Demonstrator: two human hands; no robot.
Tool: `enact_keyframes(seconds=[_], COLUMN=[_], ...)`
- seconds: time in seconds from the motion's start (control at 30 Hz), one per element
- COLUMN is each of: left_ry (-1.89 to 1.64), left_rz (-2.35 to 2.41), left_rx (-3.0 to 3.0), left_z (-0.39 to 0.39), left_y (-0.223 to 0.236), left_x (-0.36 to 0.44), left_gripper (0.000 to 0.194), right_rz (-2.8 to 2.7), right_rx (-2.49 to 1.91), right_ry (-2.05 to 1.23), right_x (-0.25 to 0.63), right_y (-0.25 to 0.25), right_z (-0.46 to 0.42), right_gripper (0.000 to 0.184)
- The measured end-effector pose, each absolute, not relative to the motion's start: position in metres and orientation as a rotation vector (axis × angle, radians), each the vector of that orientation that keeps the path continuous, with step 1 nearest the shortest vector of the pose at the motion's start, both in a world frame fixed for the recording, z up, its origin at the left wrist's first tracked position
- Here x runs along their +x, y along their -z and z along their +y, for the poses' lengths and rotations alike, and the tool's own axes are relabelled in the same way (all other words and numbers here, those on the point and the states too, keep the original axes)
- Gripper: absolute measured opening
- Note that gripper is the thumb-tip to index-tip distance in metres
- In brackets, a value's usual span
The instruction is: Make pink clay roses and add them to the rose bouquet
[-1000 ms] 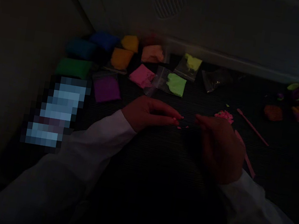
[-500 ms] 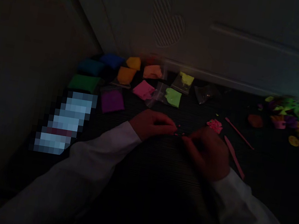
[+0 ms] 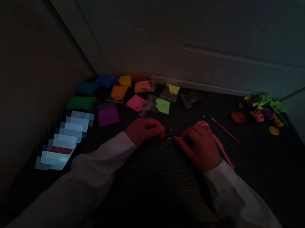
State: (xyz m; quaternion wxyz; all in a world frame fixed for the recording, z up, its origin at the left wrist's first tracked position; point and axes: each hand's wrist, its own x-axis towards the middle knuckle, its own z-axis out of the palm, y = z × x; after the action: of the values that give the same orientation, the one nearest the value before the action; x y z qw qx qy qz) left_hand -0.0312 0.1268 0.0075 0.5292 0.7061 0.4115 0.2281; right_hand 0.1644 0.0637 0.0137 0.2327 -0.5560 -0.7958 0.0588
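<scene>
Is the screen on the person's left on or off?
On: the screen glows pale blue in the dim scene, though what it displays is pixelated.

Here on the table (image 3: 150,163), packets (image 3: 162,106) spread across the far left and centre, the screen (image 3: 65,140) nearer, at left. Small bits (image 3: 170,130) mid-table! Farther right, the crumb pile (image 3: 203,123), then two tools (image 3: 225,130); far right, the lump (image 3: 238,117), with modelled pieces (image 3: 269,109) to its right. Panelling (image 3: 219,72) behind.

Dim light, and plenty I can't make out
The phone's screen (image 3: 65,138) is blurred into blocks; the right hand (image 3: 201,146) partly covers the pink cluster (image 3: 203,123); both sleeves (image 3: 99,159) run off the bottom edge.
</scene>
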Motion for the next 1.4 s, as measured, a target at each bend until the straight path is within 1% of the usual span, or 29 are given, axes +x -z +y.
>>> enact_keyframes(seconds=[0.1,0.3,0.43,0.6,0.73,1.07,1.2,1.4], left_ry=[-0.541,-0.529,-0.523,-0.513,-0.523,-0.534,-0.558,-0.566], left_rz=[0.982,1.007,0.972,0.934,0.91,0.831,0.818,0.836], left_rx=[1.681,1.671,1.54,1.427,1.451,1.532,1.539,1.459], left_z=[0.128,0.131,0.129,0.127,0.127,0.127,0.127,0.126], left_y=[-0.007,-0.005,-0.004,-0.004,-0.003,-0.002,-0.003,0.001], left_x=[-0.032,-0.032,-0.031,-0.03,-0.03,-0.03,-0.03,-0.03], left_gripper=[0.022,0.02,0.017,0.017,0.017,0.021,0.021,0.019], right_rz=[-2.233,-2.246,-2.266,-2.295,-2.303,-2.278,-2.224,-2.187], right_rx=[-1.6,-1.688,-1.691,-1.694,-1.719,-1.705,-1.659,-1.438], right_ry=[-0.128,-0.058,-0.037,-0.015,0.04,-0.003,0.003,0.016], right_x=[0.164,0.166,0.166,0.165,0.165,0.168,0.168,0.156], right_y=[-0.014,-0.013,-0.011,-0.008,-0.007,-0.006,-0.008,-0.015], right_z=[0.064,0.067,0.068,0.068,0.068,0.069,0.069,0.06], right_gripper=[0.015,0.02,0.02,0.02,0.021,0.025,0.026,0.022])
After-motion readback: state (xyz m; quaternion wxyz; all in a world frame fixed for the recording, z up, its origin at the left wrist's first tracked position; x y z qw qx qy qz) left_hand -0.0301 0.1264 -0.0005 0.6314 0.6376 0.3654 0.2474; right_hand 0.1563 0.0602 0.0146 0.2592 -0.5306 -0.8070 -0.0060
